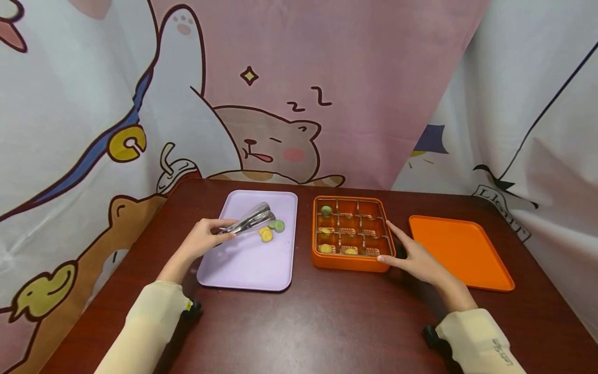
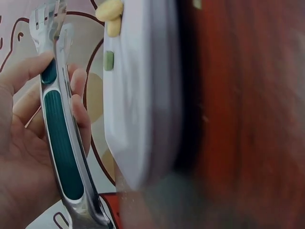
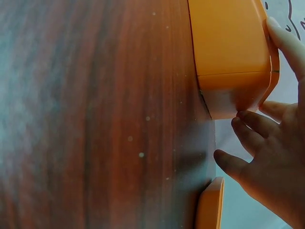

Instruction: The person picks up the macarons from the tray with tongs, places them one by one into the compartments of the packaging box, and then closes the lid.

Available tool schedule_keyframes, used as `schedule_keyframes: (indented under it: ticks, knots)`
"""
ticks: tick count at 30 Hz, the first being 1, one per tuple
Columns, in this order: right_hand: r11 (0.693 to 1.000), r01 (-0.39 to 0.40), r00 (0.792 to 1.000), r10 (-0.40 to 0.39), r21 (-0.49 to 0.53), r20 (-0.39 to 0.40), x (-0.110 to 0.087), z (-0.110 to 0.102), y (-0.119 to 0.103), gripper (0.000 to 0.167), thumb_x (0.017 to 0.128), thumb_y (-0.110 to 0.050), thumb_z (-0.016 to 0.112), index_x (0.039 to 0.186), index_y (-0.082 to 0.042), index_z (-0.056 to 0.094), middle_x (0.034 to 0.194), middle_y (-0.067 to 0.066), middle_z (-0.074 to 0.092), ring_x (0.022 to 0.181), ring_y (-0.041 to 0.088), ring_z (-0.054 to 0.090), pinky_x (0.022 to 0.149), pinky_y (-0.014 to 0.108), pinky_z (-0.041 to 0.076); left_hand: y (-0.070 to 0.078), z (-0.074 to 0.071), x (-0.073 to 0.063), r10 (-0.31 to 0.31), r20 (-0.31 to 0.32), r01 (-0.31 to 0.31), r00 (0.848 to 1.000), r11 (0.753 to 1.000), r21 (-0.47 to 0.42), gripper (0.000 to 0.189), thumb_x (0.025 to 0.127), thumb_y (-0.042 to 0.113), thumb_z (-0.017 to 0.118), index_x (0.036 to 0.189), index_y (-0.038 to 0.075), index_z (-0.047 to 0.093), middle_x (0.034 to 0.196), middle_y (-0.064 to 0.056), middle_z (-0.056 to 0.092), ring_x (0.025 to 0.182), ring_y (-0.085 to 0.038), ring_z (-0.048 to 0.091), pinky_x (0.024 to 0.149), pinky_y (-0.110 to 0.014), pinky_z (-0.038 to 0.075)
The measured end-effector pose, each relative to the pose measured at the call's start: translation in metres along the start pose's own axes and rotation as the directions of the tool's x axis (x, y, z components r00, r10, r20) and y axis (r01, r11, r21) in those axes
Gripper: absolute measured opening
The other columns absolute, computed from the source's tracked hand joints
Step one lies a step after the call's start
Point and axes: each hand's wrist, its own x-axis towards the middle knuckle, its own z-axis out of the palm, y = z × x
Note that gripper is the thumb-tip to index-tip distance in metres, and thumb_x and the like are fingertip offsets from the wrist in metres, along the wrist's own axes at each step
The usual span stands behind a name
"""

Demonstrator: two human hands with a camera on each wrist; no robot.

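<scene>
My left hand (image 1: 204,238) grips metal tongs (image 1: 252,219) above a lavender tray (image 1: 247,270). In the left wrist view, dark green inlays show along the tongs' handle (image 2: 64,143). The tong tips are close to small green pieces (image 1: 279,226) and yellow pieces (image 1: 266,235) on the tray; whether they touch cannot be told. My right hand (image 1: 416,259) touches the right side of an orange box (image 1: 350,264), fingers fairly straight and spread. The box's divided insert holds a green piece (image 1: 326,210) in the far-left compartment and yellow pieces (image 1: 325,249) in several others.
An orange tray or lid (image 1: 460,252) lies flat right of the box, beyond my right hand. All stand on a dark wooden table (image 1: 299,327). A printed cartoon curtain (image 1: 355,104) hangs behind the table and along both sides.
</scene>
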Motion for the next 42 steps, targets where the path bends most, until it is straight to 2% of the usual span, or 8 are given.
schedule_keyframes:
  ticks: [7, 10, 16, 19, 25, 29, 36, 42]
  knots:
    - [1.0, -0.012, 1.0, 0.012, -0.001, -0.004, -0.003, 0.003, 0.001, 0.098, 0.092, -0.046, 0.068, 0.162, -0.019, 0.006, 0.162, 0.028, 0.021, 0.141, 0.057, 0.028, 0.104, 0.077, 0.027, -0.011, 0.001, -0.011, -0.009, 0.024, 0.008, 1.0, 0.999, 0.049, 0.037, 0.083, 0.011, 0.078, 0.118, 0.003, 0.073, 0.097, -0.013, 0.069, 0.065, -0.01, 0.044, 0.052, -0.023, 0.034]
    - [1.0, -0.008, 1.0, 0.008, 0.003, -0.013, -0.002, 0.004, 0.002, 0.098, 0.091, -0.045, 0.069, 0.162, -0.017, 0.007, 0.162, 0.029, 0.022, 0.141, 0.057, 0.028, 0.104, 0.077, 0.026, -0.016, 0.003, -0.011, 0.002, 0.042, -0.005, 0.999, 0.997, 0.077, 0.036, 0.082, 0.011, 0.078, 0.117, 0.004, 0.074, 0.093, -0.01, 0.07, 0.062, -0.008, 0.045, 0.052, -0.022, 0.036]
    - [1.0, -0.005, 1.0, 0.005, 0.018, -0.013, -0.002, 0.003, 0.003, 0.098, 0.091, -0.043, 0.069, 0.162, -0.017, 0.007, 0.163, 0.028, 0.02, 0.142, 0.057, 0.026, 0.104, 0.077, 0.025, -0.02, 0.005, -0.009, 0.025, 0.061, -0.03, 0.998, 0.995, 0.09, 0.032, 0.081, 0.005, 0.077, 0.112, 0.001, 0.075, 0.095, -0.014, 0.075, 0.067, -0.009, 0.053, 0.055, -0.021, 0.042]
    - [1.0, -0.002, 1.0, 0.002, 0.02, -0.013, -0.002, 0.002, 0.003, 0.097, 0.092, -0.043, 0.069, 0.162, -0.018, 0.006, 0.163, 0.028, 0.019, 0.142, 0.057, 0.025, 0.104, 0.078, 0.025, -0.019, 0.006, -0.007, 0.032, 0.061, -0.037, 0.998, 0.996, 0.084, 0.028, 0.081, 0.003, 0.076, 0.109, 0.001, 0.076, 0.096, -0.015, 0.076, 0.071, -0.01, 0.056, 0.059, -0.02, 0.045]
    - [1.0, -0.002, 1.0, 0.002, 0.017, -0.012, -0.001, 0.001, 0.002, 0.097, 0.092, -0.044, 0.068, 0.162, -0.018, 0.007, 0.163, 0.028, 0.018, 0.142, 0.058, 0.024, 0.104, 0.078, 0.025, -0.019, 0.007, -0.004, 0.038, 0.058, -0.046, 0.998, 0.989, 0.143, 0.024, 0.083, 0.002, 0.074, 0.106, 0.003, 0.078, 0.1, -0.014, 0.077, 0.082, -0.014, 0.061, 0.067, -0.02, 0.048]
    - [1.0, -0.005, 1.0, 0.005, 0.017, -0.008, 0.0, 0.001, 0.002, 0.097, 0.092, -0.044, 0.068, 0.162, -0.018, 0.007, 0.163, 0.028, 0.018, 0.142, 0.058, 0.025, 0.104, 0.077, 0.025, -0.019, 0.007, -0.004, 0.04, 0.043, -0.045, 0.998, 0.988, 0.147, 0.023, 0.083, 0.003, 0.075, 0.106, 0.003, 0.078, 0.1, -0.015, 0.077, 0.087, -0.016, 0.065, 0.07, -0.021, 0.05]
    - [1.0, -0.001, 1.0, 0.001, 0.003, -0.003, 0.001, 0.0, 0.002, 0.097, 0.092, -0.044, 0.068, 0.162, -0.018, 0.006, 0.163, 0.028, 0.019, 0.142, 0.057, 0.026, 0.104, 0.077, 0.026, -0.014, 0.005, -0.004, 0.031, 0.022, -0.034, 0.999, 0.987, 0.155, 0.023, 0.085, 0.004, 0.074, 0.108, 0.002, 0.077, 0.102, -0.016, 0.077, 0.085, -0.016, 0.061, 0.067, -0.021, 0.047]
    - [1.0, 0.0, 1.0, 0.001, 0.006, -0.002, 0.0, 0.001, -0.001, 0.096, 0.092, -0.044, 0.067, 0.162, -0.018, 0.007, 0.163, 0.028, 0.019, 0.141, 0.058, 0.026, 0.104, 0.077, 0.026, -0.001, 0.008, 0.001, 0.05, 0.017, -0.052, 0.999, 0.993, 0.107, 0.024, 0.086, 0.003, 0.073, 0.109, 0.0, 0.076, 0.099, -0.017, 0.077, 0.078, -0.011, 0.059, 0.06, -0.019, 0.045]
